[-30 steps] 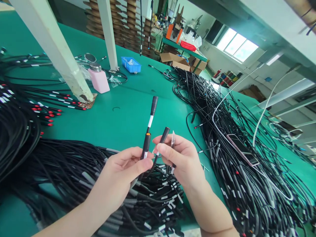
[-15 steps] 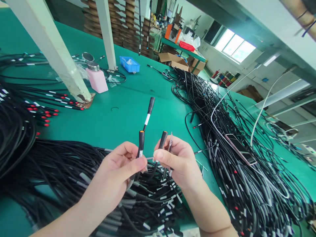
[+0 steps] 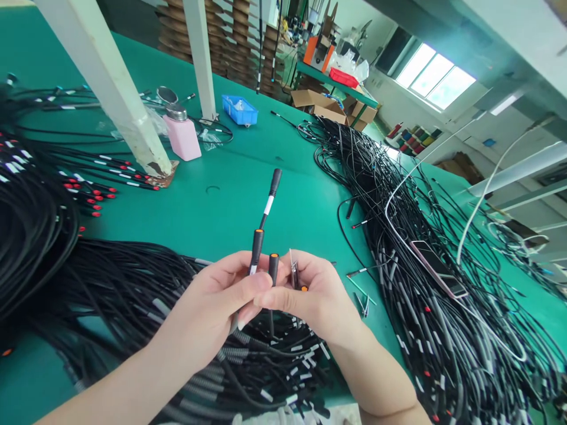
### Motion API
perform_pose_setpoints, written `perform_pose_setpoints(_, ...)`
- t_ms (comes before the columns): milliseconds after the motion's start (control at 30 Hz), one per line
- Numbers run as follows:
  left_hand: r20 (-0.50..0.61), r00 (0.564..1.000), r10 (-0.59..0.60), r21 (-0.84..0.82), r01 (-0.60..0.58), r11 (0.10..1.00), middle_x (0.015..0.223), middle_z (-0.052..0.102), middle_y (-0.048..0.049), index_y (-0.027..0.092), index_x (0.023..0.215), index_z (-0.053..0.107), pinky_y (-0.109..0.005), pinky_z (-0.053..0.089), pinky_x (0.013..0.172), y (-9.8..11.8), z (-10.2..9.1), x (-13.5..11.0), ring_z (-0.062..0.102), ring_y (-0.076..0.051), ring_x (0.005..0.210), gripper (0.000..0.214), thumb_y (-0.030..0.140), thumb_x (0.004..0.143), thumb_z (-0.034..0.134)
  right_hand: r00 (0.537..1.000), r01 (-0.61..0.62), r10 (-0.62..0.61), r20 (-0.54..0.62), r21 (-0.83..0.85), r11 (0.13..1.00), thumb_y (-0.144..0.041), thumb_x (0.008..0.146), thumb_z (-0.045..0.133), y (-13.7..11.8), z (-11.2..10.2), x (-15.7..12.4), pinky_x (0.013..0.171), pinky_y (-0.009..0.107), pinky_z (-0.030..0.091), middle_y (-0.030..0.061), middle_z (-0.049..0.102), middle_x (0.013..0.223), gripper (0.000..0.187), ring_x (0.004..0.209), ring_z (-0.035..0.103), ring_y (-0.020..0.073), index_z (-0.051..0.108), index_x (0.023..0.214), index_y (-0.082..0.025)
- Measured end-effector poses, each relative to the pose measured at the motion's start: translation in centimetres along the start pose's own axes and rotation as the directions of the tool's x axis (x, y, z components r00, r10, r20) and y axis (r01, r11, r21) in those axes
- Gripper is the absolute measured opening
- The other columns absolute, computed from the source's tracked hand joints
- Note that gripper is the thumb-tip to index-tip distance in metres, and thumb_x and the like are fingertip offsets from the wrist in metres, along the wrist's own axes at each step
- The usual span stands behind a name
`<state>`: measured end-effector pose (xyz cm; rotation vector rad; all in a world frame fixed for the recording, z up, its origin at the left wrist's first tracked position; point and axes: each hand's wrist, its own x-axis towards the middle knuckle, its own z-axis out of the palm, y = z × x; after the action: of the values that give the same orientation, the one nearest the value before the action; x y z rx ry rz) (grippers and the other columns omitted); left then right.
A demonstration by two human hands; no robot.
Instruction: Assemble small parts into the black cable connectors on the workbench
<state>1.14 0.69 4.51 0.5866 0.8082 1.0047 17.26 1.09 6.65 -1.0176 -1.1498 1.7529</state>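
Observation:
My left hand (image 3: 217,295) is closed, thumb and fingers pinching a black cable connector (image 3: 257,248) with an orange end that points up. Just behind it rises another black cable end (image 3: 269,203) with a white label; I cannot tell whether the same hand holds it. My right hand (image 3: 316,295) touches the left one and pinches a second orange-ended cable connector (image 3: 273,271). A slim metal tool (image 3: 295,273), its kind unclear, is tucked in the right fingers, beside one more orange connector end (image 3: 304,289). Below both hands lies a bundle of labelled black cables (image 3: 274,366).
Black cables with red caps (image 3: 95,198) are heaped at left. A long cable pile (image 3: 390,248) on the right bears a phone (image 3: 438,268). A pink bottle (image 3: 183,139), a blue tray (image 3: 240,112) and white posts (image 3: 108,88) stand on the green table (image 3: 212,218).
My hands have come together and now touch. The right hand's connector has moved left, close to the left hand's connector, and the metal tool sits lower. The view has shifted slightly.

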Motion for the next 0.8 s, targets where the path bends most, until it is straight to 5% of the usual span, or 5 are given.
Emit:
perform_pose_setpoints(167,-0.041,0.998,0.053,0.002,-0.053,0.999,0.066,0.073,-0.0014,0.02,0.075,0.085,-0.015,0.03,0.045,0.6,0.3,-0.2,0.043,-0.003,0.045,0.019,0.029,0.068,0.101,0.993,0.025,-0.053,-0.102,-0.259,0.966,-0.058,0.066,0.1,-0.5,-0.9,-0.5,0.055,0.027,0.033,-0.0062,0.053,0.064,0.053,0.059,0.04,0.0102,0.062,0.07,-0.021)
perform_pose_setpoints(333,-0.002,1.0,0.027,0.009,-0.027,1.0,0.066,0.077,-0.0036,0.019,0.073,0.083,-0.014,0.025,0.043,0.8,0.4,-0.5,0.04,-0.001,0.042,0.015,0.026,0.072,0.097,0.926,0.247,-0.353,-0.136,-0.491,0.836,-0.052,0.107,0.062,-1.2,-3.2,-1.2,0.073,0.032,0.051,0.005,0.072,0.098,0.034,0.094,0.066,0.0199,0.081,0.123,-0.028)
perform_pose_setpoints(500,-0.003,1.0,-0.031,0.036,0.031,0.999,0.056,0.071,-0.0011,0.02,0.069,0.081,-0.015,0.025,0.043,0.7,0.4,-0.5,0.036,-0.003,0.042,0.016,0.024,0.069,0.096,0.931,0.299,-0.357,-0.081,-0.395,0.869,-0.035,0.104,0.072,-1.3,-3.5,-1.4,0.059,0.029,0.05,-0.0012,0.071,0.078,0.018,0.062,0.058,0.0133,0.083,0.118,-0.031)
perform_pose_setpoints(667,-0.032,0.999,-0.037,0.094,0.04,0.995,0.051,0.068,0.0005,0.022,0.065,0.081,-0.016,0.029,0.045,0.5,0.2,-0.4,0.042,-0.006,0.045,0.014,0.022,0.065,0.095,0.934,0.346,-0.355,0.03,-0.315,0.884,-0.03,0.098,0.079,-1.3,-2.4,-1.3,0.068,0.03,0.058,0.0007,0.079,0.093,0.009,0.076,0.07,0.0153,0.085,0.105,-0.03)
perform_pose_setpoints(800,-0.092,0.996,0.013,0.138,0.0,0.99,0.052,0.068,0.0025,0.026,0.067,0.084,-0.015,0.035,0.049,0.5,0.7,-1.3,0.051,-0.008,0.05,0.009,0.024,0.067,0.093,0.94,0.341,-0.331,0.086,-0.296,0.892,-0.022,0.095,0.083,-1.4,-2.2,-1.5,0.076,0.029,0.06,-0.0025,0.082,0.102,0.021,0.085,0.074,0.0137,0.085,0.11,-0.036)
